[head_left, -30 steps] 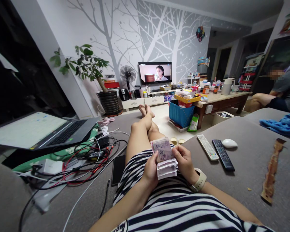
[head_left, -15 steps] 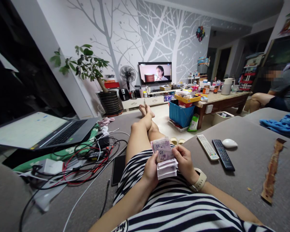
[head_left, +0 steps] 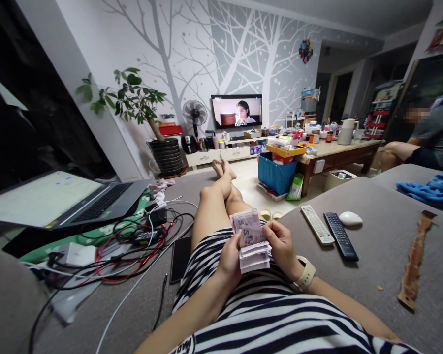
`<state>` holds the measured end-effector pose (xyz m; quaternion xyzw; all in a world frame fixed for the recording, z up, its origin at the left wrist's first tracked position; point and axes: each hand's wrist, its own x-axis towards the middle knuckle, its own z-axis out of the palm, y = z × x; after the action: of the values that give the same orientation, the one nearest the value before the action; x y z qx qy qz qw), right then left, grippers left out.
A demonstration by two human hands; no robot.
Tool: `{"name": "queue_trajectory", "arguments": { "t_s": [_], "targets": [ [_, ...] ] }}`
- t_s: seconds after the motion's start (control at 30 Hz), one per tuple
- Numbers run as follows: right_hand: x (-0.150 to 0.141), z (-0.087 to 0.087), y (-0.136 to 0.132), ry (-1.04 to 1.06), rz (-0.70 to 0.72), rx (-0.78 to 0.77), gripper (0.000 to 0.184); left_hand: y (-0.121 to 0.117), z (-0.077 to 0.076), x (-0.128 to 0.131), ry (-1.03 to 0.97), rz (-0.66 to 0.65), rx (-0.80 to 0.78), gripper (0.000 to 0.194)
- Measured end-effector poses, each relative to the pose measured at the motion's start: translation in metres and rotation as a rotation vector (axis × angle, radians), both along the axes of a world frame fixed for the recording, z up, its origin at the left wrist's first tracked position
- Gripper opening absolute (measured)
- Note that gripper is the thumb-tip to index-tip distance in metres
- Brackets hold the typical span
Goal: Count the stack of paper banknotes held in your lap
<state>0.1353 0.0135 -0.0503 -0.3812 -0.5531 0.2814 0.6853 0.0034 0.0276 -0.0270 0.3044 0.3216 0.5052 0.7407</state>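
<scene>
Over my lap, both hands hold a small stack of purplish banknotes (head_left: pixel 250 235) marked with a 5. My left hand (head_left: pixel 230 258) is closed round the left side of the stack, its thumb lying on top. On the right edge, my right hand (head_left: pixel 282 246) pinches the notes between thumb and curled forefinger; a pale-banded watch sits on that wrist. The lower ends of several notes fan out below the top one, towards me. My left palm and the underside of the stack are hidden.
On the sofa to my right lie a white remote (head_left: pixel 316 225), a black remote (head_left: pixel 340 237), a white mouse (head_left: pixel 350 218) and a brown strip (head_left: pixel 416 263). To my left are a dark phone (head_left: pixel 180 260), tangled cables (head_left: pixel 143 241) and a laptop (head_left: pixel 96 204). Another person (head_left: pixel 437 135) sits far right.
Both hands and the banknotes stay where they were. The seated person at the far right has shifted slightly, and the television picture has changed.
</scene>
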Motion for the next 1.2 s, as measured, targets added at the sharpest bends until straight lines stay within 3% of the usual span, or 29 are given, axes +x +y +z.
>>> {"name": "queue_trajectory", "arguments": {
  "t_s": [0.53,0.77,1.03,1.2],
  "targets": [
    [0.001,0.002,0.000,-0.008,0.029,0.013,0.046,-0.002,0.005,0.002,-0.083,-0.010,-0.047,0.028],
    [0.000,0.003,0.006,0.069,-0.073,-0.063,0.033,-0.004,0.005,-0.002,0.013,0.000,0.013,0.023],
    [0.001,-0.002,0.009,0.009,-0.073,-0.096,0.037,-0.004,0.005,-0.002,0.040,-0.002,0.031,0.017],
    [0.001,-0.001,0.006,-0.020,-0.084,-0.054,0.037,-0.004,0.006,0.000,-0.015,0.007,0.005,0.027]
  ]
}}
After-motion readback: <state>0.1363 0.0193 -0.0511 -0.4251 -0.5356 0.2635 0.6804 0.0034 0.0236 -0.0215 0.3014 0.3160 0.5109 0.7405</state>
